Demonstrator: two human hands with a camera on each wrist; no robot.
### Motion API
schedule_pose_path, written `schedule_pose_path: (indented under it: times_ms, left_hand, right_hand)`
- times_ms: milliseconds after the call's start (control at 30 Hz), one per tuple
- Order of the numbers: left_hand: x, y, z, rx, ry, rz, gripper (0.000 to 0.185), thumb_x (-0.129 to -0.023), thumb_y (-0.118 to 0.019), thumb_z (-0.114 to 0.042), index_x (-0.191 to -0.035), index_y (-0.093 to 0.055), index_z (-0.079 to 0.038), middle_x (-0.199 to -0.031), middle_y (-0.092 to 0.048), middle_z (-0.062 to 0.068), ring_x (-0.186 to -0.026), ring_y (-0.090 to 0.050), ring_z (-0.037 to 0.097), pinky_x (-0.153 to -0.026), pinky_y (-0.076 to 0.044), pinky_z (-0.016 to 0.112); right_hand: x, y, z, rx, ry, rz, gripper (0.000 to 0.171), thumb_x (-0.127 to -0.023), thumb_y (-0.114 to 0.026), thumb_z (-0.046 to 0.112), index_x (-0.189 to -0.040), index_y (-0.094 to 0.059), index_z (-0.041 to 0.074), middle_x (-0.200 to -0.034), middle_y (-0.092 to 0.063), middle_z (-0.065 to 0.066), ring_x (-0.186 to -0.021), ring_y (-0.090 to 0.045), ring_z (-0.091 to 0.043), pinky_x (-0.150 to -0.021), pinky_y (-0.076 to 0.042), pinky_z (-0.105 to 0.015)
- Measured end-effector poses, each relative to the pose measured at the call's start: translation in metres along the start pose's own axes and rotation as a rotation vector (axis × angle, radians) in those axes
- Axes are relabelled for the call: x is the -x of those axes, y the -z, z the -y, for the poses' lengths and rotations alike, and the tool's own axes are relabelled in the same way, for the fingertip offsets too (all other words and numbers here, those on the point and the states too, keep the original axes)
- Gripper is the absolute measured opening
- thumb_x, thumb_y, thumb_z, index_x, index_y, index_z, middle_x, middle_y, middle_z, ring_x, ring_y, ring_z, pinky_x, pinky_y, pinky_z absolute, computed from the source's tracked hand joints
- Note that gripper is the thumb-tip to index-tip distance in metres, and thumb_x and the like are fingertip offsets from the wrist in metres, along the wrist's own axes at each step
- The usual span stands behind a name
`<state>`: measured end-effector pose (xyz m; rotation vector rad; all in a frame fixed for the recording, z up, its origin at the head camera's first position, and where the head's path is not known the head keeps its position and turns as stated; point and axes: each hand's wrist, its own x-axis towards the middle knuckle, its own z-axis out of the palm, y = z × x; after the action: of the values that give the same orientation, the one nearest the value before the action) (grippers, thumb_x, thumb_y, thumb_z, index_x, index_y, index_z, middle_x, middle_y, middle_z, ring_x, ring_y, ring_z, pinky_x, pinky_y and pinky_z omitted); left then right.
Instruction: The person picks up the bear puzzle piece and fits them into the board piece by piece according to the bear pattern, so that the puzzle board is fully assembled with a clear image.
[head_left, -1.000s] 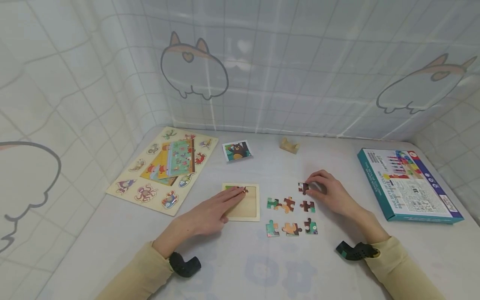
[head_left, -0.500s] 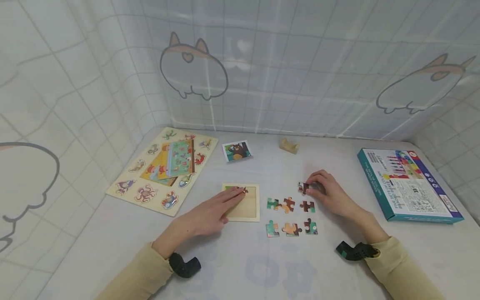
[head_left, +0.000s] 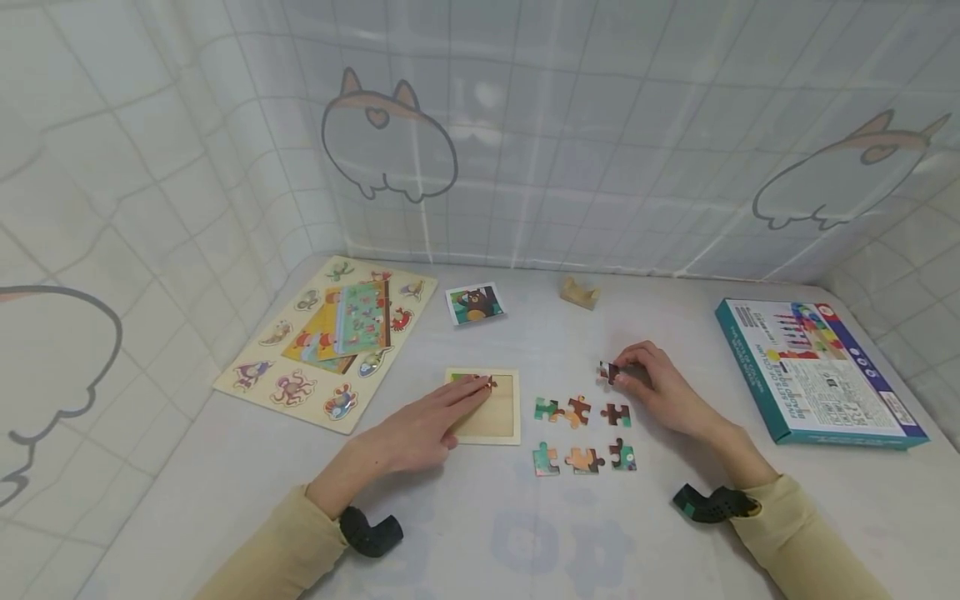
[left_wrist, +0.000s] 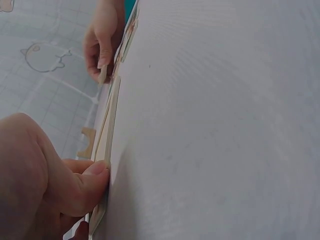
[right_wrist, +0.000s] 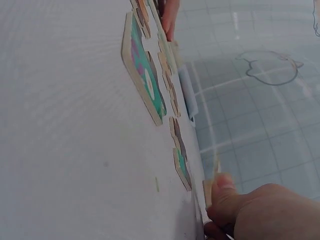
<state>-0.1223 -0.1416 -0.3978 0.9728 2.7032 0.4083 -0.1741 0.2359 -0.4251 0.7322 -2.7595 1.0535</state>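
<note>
In the head view, my left hand lies across the left side of a shallow wooden puzzle tray, fingers extended over it. The thumb touches the tray's near edge in the left wrist view. A little green and brown print shows past the fingertips; what lies under the hand is hidden. My right hand pinches a brown and white jigsaw piece between thumb and fingers, tilted, at the top right of the loose pieces. Below it lies a brown and green piece. Further pieces lie between the hands.
A bear picture card and a notched wooden block lie at the back. To the left is an animal puzzle board with picture boards on top. A teal-edged box lies on the right.
The piece in my right fingers has turned and tilted slightly. My left hand stays on the tray, and the loose pieces lie where they were.
</note>
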Motion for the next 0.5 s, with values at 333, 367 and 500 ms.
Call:
schedule_pose_path:
  times_ms: [333, 367, 500]
  left_hand:
    - [-0.001, -0.004, 0.000, 0.001, 0.020, -0.001, 0.072, -0.089, -0.053, -0.012, -0.151, -0.018, -0.019, -0.158, -0.011, -0.005, -0.144, -0.010, 0.015, -0.114, -0.024, 0.038]
    - [-0.001, -0.004, 0.000, 0.000, 0.021, 0.000, 0.072, -0.089, -0.053, -0.012, -0.151, -0.017, -0.019, -0.158, -0.011, -0.005, -0.144, -0.010, 0.015, -0.114, -0.025, 0.039]
    - [-0.001, -0.002, 0.000, 0.005, 0.021, 0.004, 0.072, -0.090, -0.053, -0.012, -0.151, -0.017, -0.020, -0.158, -0.011, -0.005, -0.144, -0.010, 0.015, -0.114, -0.025, 0.039]
  right_hand:
    - [-0.008, -0.002, 0.035, -0.016, -0.011, -0.060, 0.026, -0.093, -0.059, 0.015, -0.114, -0.053, 0.001, -0.114, -0.049, -0.009, -0.110, -0.047, -0.028, -0.094, -0.039, -0.048]
    - [-0.009, -0.003, 0.041, -0.020, -0.008, -0.054, 0.027, -0.092, -0.059, 0.015, -0.115, -0.053, 0.001, -0.115, -0.049, -0.009, -0.110, -0.046, -0.028, -0.095, -0.039, -0.049]
    - [-0.016, -0.014, 0.059, -0.012, 0.029, -0.036, 0.027, -0.092, -0.060, 0.016, -0.114, -0.053, 0.002, -0.116, -0.048, -0.009, -0.112, -0.046, -0.026, -0.097, -0.041, -0.047]
